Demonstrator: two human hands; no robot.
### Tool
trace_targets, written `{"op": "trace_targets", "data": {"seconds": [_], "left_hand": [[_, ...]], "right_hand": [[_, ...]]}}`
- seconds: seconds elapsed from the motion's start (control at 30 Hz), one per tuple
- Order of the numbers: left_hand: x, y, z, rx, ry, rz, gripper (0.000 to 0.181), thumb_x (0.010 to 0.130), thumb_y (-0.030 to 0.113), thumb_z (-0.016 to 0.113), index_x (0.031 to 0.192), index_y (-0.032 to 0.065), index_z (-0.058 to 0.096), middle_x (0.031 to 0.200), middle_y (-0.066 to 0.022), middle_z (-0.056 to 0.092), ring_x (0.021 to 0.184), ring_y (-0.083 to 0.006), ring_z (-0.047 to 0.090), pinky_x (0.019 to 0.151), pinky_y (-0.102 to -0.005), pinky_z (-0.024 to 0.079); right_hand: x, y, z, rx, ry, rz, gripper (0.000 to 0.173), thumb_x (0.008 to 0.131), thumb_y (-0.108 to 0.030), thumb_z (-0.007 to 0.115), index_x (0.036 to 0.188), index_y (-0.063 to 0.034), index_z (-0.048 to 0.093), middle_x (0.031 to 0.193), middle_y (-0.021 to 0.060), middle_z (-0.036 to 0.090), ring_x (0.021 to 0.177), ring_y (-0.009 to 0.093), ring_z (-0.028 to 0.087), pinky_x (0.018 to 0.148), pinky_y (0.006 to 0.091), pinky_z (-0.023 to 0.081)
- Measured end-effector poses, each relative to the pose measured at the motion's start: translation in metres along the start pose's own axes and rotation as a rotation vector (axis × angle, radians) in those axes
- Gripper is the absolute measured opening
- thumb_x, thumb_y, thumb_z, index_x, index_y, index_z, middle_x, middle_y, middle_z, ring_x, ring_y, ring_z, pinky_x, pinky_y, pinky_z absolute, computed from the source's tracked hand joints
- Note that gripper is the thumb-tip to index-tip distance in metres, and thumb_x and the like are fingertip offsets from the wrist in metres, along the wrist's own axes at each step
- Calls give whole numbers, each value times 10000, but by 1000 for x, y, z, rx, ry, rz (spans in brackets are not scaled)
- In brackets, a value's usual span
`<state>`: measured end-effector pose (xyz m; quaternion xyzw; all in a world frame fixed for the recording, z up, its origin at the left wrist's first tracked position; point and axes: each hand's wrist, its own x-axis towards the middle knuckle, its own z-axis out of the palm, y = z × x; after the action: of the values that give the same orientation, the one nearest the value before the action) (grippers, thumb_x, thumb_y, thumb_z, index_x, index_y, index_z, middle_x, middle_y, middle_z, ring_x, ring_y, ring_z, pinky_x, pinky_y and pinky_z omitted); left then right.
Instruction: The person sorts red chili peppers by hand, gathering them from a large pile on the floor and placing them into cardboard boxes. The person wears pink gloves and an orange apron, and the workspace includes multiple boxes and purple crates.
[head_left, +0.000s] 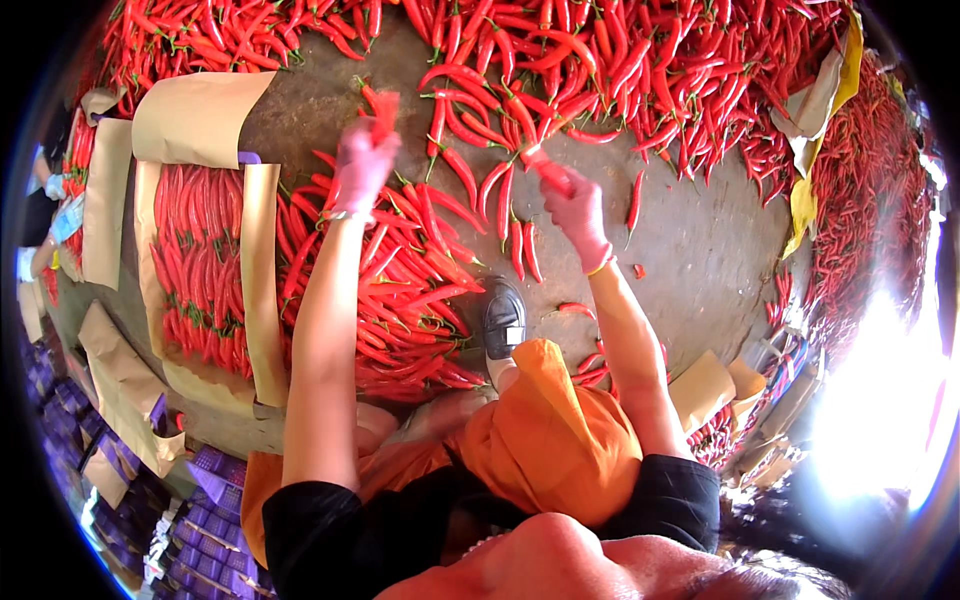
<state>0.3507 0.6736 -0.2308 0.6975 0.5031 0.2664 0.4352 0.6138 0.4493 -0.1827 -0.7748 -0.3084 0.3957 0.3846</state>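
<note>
My left hand (365, 165), in a pale pink glove, is raised over the floor and closed around a blurred red chilli pepper (385, 112). My right hand (577, 214), gloved alike, grips another red chilli (553, 177) whose far end points towards the peppers ahead. Whether either hand holds more than one is hard to tell. Beneath and beside my left forearm lies a loose heap of red chillies (409, 300) with green stems. To its left stands a paper-lined crate (262, 285), filled with chillies in neat rows (199, 262).
A large pile of chillies (637, 67) spreads across the floor ahead. Purple plastic crates (210, 540) are stacked at lower left. At far left, another person's blue-gloved hand (67, 217) is near a second paper-lined crate (105, 202). My shoe (505, 319) rests beside the near heap.
</note>
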Motion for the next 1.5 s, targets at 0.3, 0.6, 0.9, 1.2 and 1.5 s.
{"op": "trace_targets", "data": {"seconds": [0.3, 0.6, 0.9, 1.2, 1.5], "left_hand": [[-79, 0, -97, -1081, 92, -306, 224, 935, 115, 565, 1142, 29, 562, 885, -54, 597, 798, -173, 591, 780, -367, 518], [-136, 54, -14, -872, -248, -448, 303, 945, 95, 606, 1225, -12, 561, 889, -20, 614, 796, -114, 611, 820, -340, 549], [-112, 58, 124, -556, -366, -515, 89, 896, 153, 652, 908, 68, 626, 615, 60, 501, 456, -64, 464, 427, -232, 377], [-119, 26, 79, -711, -73, -399, 188, 919, 111, 652, 1090, 32, 667, 656, 51, 547, 507, -58, 488, 478, -228, 396], [-132, 61, 159, 708, -216, 237, 321, 807, 313, 745, 940, 48, 620, 810, -143, 678, 682, -303, 668, 694, -421, 520]], "right_hand": [[-20, 34, -15, -542, 91, -342, 345, 821, -171, 663, 1165, -206, 670, 972, 87, 691, 924, 327, 664, 793, 447, 534], [28, 44, 2, -982, -631, -852, 493, 827, -84, 603, 1293, -239, 576, 1105, 77, 596, 1029, 286, 592, 858, 397, 523], [-1, 52, 5, -1185, -419, -792, 341, 864, -174, 571, 1196, -240, 609, 1017, 23, 601, 1043, 237, 601, 829, 373, 511], [-9, 31, -96, -906, -185, -482, 221, 859, -147, 587, 1043, -197, 700, 951, 95, 623, 937, 304, 620, 827, 432, 528], [32, 173, -206, -841, 246, 435, 516, 778, -273, 693, 1249, -121, 547, 1246, 232, 577, 1119, 393, 615, 948, 475, 505]]}}
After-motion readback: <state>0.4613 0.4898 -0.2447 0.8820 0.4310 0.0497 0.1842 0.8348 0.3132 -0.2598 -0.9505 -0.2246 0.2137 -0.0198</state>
